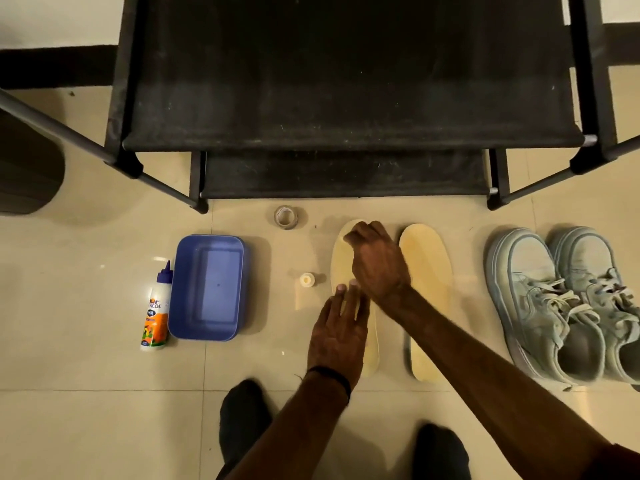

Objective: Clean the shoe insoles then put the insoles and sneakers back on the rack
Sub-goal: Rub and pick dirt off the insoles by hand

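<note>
Two yellow insoles lie side by side on the tiled floor in front of the black shoe rack [346, 140]. My left hand [337, 330] rests flat, fingers straight, on the middle of the left insole [341, 266]. My right hand [377, 261] is over that insole's toe end with fingers curled down onto it; whether they pinch anything is hidden. The right insole [427, 299] lies untouched. A pair of pale blue-grey sneakers stands to the right: the left sneaker [533, 306] and the right sneaker [602, 296].
A blue plastic tub [207, 287] and a white glue bottle [156, 306] lie to the left. A roll of clear tape [285, 217] and a small white cap-like item [307, 279] sit near the left insole. My feet in dark socks [242, 417] are below.
</note>
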